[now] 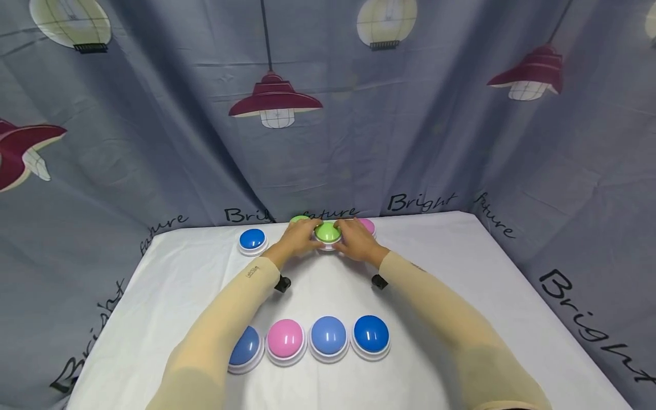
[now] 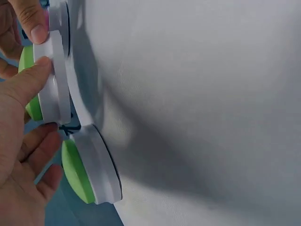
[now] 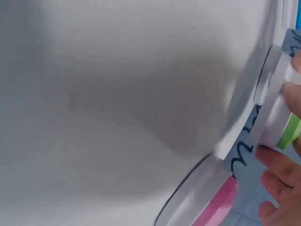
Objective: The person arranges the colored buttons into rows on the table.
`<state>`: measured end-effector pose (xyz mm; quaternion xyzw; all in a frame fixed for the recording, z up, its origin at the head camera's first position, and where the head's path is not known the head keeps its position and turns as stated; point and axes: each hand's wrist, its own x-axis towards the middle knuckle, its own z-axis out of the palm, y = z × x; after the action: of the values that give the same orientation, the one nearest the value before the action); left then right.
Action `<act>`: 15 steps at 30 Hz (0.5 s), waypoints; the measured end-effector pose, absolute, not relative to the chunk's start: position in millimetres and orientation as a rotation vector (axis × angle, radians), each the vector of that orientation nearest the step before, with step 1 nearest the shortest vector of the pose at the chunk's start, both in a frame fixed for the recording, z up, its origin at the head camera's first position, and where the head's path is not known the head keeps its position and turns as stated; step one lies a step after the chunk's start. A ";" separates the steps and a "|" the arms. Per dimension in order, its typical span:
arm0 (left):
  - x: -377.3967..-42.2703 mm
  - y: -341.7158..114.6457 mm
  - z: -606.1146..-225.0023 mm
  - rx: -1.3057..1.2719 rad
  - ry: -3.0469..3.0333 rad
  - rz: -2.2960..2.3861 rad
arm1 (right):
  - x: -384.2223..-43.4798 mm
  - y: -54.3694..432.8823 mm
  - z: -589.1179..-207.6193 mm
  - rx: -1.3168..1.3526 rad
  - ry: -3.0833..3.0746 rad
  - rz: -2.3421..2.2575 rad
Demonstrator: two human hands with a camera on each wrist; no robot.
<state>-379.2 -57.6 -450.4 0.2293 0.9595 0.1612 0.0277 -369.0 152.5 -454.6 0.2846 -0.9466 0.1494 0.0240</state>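
Observation:
A push button with a green dome and a white round base (image 1: 328, 232) is held between both hands near the far edge of the white table. My left hand (image 1: 298, 238) grips its left side, thumb on the white rim. On the other side my right hand (image 1: 357, 239) grips the rim with thumb and fingers. In both wrist views the base appears raised off the cloth. A second green button (image 2: 77, 172) stands beside the left fingers, mostly hidden behind the hand in the head view. Near the right hand is a pink button (image 3: 216, 202).
A dark blue button (image 1: 252, 239) stands at the back left. Nearer lies a row: a greyish-blue button (image 1: 245, 346) partly behind the left sleeve, a pink one (image 1: 285, 339), a light blue one (image 1: 328, 336) and a dark blue one (image 1: 371, 334). A patterned curtain (image 1: 328, 159) hangs behind the table.

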 end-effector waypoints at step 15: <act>-337.3 -71.1 -446.0 0.893 2.841 0.686 | -322.1 155.6 -449.6 0.922 -3.004 0.643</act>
<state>-337.3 -71.1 -446.0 0.2921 0.9288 0.2242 0.0429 -322.1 155.6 -449.6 0.2874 -0.9360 0.2004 -0.0330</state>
